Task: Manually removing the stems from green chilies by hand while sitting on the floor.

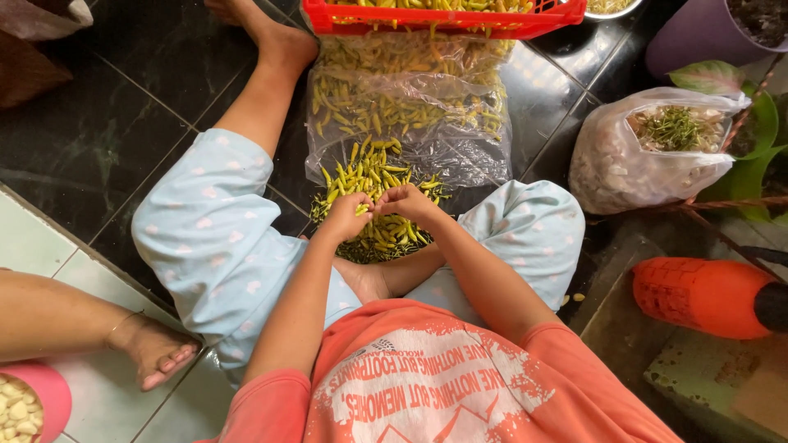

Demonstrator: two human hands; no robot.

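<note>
Pinching one small yellow-green chili (pixel 362 210) between them, the left hand (pixel 346 215) and right hand (pixel 405 202) meet fingertip to fingertip over the chili pile (pixel 373 176) on the dark floor (pixel 123 123). Beyond the hands a clear plastic bag (pixel 410 107) blurs more chilies; the red crate (pixel 443 18) past it is cut off. The fingertips themselves are hard to make out.

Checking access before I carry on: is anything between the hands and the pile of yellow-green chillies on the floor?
Nothing visible. The left hand and right hand are already on the chilli pile, pinching one chilli between them. The clear plastic bag of chillies lies just beyond the pile, not across it.
</note>
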